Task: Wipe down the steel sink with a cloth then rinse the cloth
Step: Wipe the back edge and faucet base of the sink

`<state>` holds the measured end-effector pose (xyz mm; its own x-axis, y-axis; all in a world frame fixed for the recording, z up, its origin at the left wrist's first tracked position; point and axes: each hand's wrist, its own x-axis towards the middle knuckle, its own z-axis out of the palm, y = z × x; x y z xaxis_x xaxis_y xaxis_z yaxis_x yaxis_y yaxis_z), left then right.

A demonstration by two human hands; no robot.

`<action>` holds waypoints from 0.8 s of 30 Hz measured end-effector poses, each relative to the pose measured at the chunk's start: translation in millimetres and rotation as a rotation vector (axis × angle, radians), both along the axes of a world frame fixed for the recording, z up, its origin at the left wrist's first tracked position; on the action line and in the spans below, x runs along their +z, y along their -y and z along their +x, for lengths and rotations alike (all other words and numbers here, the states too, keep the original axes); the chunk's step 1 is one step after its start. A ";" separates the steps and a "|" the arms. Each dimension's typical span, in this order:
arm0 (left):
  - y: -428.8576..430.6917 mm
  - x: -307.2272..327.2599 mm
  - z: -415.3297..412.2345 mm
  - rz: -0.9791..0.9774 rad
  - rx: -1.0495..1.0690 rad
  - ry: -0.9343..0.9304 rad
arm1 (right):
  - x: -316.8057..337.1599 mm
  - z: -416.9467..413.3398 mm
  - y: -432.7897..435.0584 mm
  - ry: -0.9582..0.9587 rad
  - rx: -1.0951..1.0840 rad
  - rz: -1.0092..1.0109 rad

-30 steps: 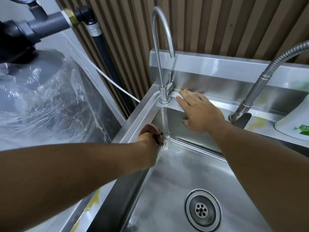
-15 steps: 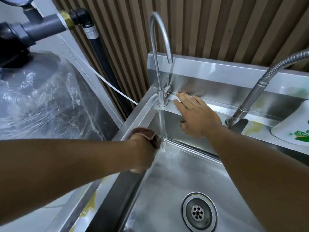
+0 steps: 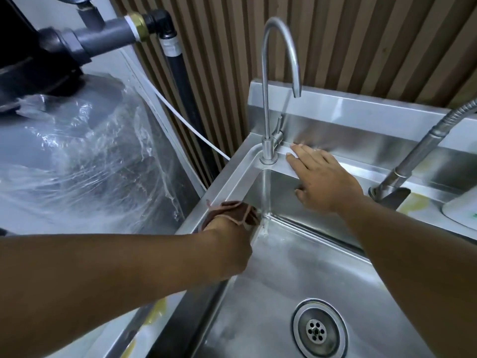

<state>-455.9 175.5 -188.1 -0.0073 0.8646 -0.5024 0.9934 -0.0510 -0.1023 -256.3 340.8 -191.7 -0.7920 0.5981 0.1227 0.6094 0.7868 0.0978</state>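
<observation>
A steel sink [image 3: 304, 275] fills the lower right, with a round drain [image 3: 319, 331] in its floor. My left hand [image 3: 227, 236] grips a brown cloth [image 3: 233, 213] and presses it against the sink's left rim, at the top of the left inner wall near the back corner. My right hand [image 3: 322, 180] lies flat with straight fingers on the back rim, just right of the gooseneck tap [image 3: 269, 104]. No water is seen running from the tap.
A flexible hose tap [image 3: 423, 148] rises at the back right, beside a white object [image 3: 462, 211]. A plastic-wrapped grey tank [image 3: 77, 161] with dark pipes [image 3: 173, 65] stands to the left. Ribbed wooden panelling backs the sink.
My left hand has slid the cloth up the left wall onto the rim. The right hand stays flat on the back rim. The camera has shifted slightly.
</observation>
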 end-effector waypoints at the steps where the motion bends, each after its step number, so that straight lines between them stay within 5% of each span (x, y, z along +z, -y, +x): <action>1: 11.3 7.5 -3.7 0.116 -0.066 -0.048 | 0.3 -0.2 0.5 -0.003 0.003 0.003; 5: 64.0 37.8 -9.3 0.255 -0.376 -0.084 | 0.4 0.6 0.2 -0.001 0.000 0.002; 7: 82.2 41.1 -15.4 0.348 -0.246 0.004 | 0.2 0.2 -0.6 0.003 -0.002 0.007; 11: 72.7 42.0 1.4 0.231 0.052 0.248 | 0.2 -0.7 0.0 0.022 -0.010 -0.003; 15: 14.4 40.7 7.8 0.500 0.192 0.402 | 2.5 -0.8 1.1 0.031 -0.021 -0.028; 24: -6.6 31.6 19.6 0.360 0.324 0.084 | 3.7 -1.3 1.6 0.046 -0.030 -0.041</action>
<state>-436.2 182.1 -156.5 -0.2769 0.9434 -0.1827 0.9580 0.2858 0.0240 -257.5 339.2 -188.0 -0.7778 0.6255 0.0618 0.6284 0.7721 0.0945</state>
